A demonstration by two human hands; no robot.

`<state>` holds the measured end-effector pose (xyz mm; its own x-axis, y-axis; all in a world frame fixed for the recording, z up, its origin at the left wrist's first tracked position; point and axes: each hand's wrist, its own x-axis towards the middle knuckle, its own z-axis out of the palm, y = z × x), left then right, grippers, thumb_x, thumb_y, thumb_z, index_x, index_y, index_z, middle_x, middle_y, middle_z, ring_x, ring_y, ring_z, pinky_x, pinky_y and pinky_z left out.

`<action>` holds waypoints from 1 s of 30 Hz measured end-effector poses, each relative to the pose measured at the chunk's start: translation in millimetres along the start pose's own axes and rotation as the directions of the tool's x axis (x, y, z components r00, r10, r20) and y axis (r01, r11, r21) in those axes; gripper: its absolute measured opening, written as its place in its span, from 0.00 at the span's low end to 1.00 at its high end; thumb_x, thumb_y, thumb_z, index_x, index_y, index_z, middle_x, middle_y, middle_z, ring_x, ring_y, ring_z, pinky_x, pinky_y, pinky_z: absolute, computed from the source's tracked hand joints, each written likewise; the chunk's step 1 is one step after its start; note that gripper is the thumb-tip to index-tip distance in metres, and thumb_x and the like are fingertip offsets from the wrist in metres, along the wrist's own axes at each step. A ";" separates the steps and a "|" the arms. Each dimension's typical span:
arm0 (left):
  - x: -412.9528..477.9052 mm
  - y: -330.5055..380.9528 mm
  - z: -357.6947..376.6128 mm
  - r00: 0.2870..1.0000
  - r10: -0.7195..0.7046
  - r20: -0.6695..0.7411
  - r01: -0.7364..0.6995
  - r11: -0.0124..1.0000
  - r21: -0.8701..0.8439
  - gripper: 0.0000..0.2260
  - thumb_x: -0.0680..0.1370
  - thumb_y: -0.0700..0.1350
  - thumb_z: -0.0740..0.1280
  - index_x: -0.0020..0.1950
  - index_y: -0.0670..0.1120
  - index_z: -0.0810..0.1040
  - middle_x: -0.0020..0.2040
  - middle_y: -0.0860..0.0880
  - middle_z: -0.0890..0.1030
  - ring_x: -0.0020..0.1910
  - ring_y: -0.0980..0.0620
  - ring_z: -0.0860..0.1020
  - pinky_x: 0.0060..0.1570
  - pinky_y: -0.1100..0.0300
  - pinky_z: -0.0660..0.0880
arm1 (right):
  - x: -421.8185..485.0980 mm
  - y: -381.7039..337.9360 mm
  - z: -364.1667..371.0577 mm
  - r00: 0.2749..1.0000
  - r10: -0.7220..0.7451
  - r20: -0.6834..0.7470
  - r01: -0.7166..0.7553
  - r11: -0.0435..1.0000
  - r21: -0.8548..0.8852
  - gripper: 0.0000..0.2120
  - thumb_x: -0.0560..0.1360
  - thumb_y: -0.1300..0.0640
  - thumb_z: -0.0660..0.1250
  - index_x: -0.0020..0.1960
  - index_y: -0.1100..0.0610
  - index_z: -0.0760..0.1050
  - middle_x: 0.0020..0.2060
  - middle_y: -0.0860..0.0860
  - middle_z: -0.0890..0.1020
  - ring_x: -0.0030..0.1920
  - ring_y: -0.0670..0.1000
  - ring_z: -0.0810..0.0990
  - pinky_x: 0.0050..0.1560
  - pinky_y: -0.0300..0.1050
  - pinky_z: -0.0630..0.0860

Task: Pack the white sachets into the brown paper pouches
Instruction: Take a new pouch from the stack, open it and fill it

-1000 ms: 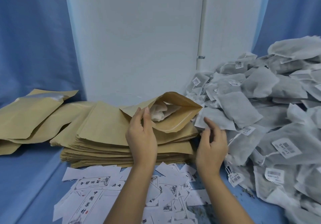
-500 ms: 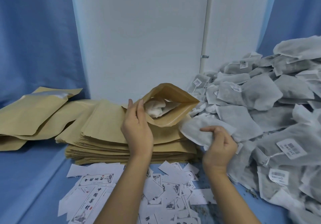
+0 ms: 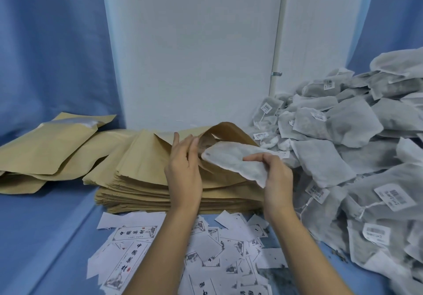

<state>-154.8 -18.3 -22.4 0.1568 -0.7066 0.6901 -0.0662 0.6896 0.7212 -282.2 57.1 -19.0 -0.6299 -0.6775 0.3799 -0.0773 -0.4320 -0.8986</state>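
Note:
An open brown paper pouch (image 3: 231, 132) lies on top of a stack of flat brown pouches (image 3: 146, 180). My left hand (image 3: 184, 171) holds the near lip of its mouth open, fingers straight up along the edge. My right hand (image 3: 275, 180) pinches a white sachet (image 3: 233, 159), whose far end points into the pouch's mouth. A big heap of white sachets (image 3: 357, 157) with barcode tags fills the right side.
Filled brown pouches (image 3: 45, 148) lie at the left on the blue cloth. Printed paper labels (image 3: 183, 249) are scattered in front of the stack, between my forearms. A white wall panel stands behind, with blue curtains at both sides.
My right hand took a sachet from the heap and carried it left to the pouch's mouth. The left hand kept holding the pouch open.

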 end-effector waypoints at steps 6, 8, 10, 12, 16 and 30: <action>-12.2 2.9 -1.9 1.000 0.004 0.025 -0.004 1.000 -0.007 0.10 0.81 0.43 0.61 0.56 0.44 0.80 0.59 0.50 0.79 0.72 0.55 0.64 0.58 0.79 0.62 | -0.3 -11.0 22.2 0.998 -0.016 0.061 0.020 0.998 -0.067 0.18 0.72 0.49 0.54 0.43 0.46 0.84 0.46 0.39 0.83 0.53 0.42 0.78 0.57 0.47 0.75; -15.0 5.7 -2.4 1.000 -0.006 0.025 0.007 1.000 -0.019 0.10 0.81 0.43 0.61 0.56 0.45 0.80 0.59 0.50 0.79 0.71 0.55 0.64 0.57 0.79 0.61 | 2.0 -14.0 32.7 0.989 0.011 0.149 -0.001 0.998 -0.062 0.16 0.77 0.53 0.55 0.50 0.47 0.83 0.49 0.39 0.83 0.56 0.41 0.78 0.60 0.46 0.74; -16.4 8.4 -3.0 1.000 -0.025 0.016 0.025 0.999 -0.031 0.10 0.81 0.43 0.61 0.56 0.44 0.80 0.60 0.50 0.79 0.71 0.57 0.64 0.57 0.79 0.62 | 1.3 -15.1 44.1 0.972 0.038 0.232 -0.015 0.995 -0.101 0.15 0.81 0.55 0.55 0.54 0.48 0.81 0.49 0.35 0.81 0.54 0.34 0.77 0.57 0.33 0.74; -17.6 11.7 -3.9 0.999 -0.037 -0.007 0.037 0.998 -0.049 0.11 0.81 0.44 0.61 0.57 0.43 0.80 0.60 0.52 0.78 0.71 0.58 0.64 0.57 0.79 0.62 | 2.2 -15.5 51.5 0.958 0.089 0.274 -0.077 0.996 -0.054 0.15 0.82 0.56 0.54 0.48 0.50 0.79 0.41 0.37 0.83 0.47 0.34 0.79 0.48 0.28 0.74; -20.4 18.6 -7.1 0.999 -0.051 -0.015 0.050 0.997 -0.060 0.11 0.80 0.44 0.61 0.56 0.43 0.81 0.59 0.53 0.78 0.71 0.59 0.64 0.57 0.79 0.63 | 6.3 -22.0 68.3 0.920 0.252 0.300 -0.199 0.960 -0.196 0.13 0.83 0.57 0.52 0.52 0.57 0.75 0.52 0.55 0.79 0.55 0.54 0.76 0.54 0.42 0.69; -17.4 22.8 -11.3 0.995 -0.079 0.063 0.079 0.997 -0.006 0.11 0.80 0.44 0.62 0.57 0.43 0.81 0.59 0.52 0.79 0.69 0.60 0.64 0.55 0.82 0.60 | -3.9 -29.0 62.1 0.974 0.103 0.200 0.028 0.828 -0.560 0.16 0.75 0.58 0.58 0.28 0.53 0.67 0.28 0.49 0.72 0.35 0.53 0.71 0.36 0.45 0.64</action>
<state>-147.9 11.5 -18.7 0.0989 -0.7674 0.6334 -0.0478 0.6322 0.7734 -229.5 35.3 19.2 -0.4669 -0.8237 0.3219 -0.5145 -0.0430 -0.8564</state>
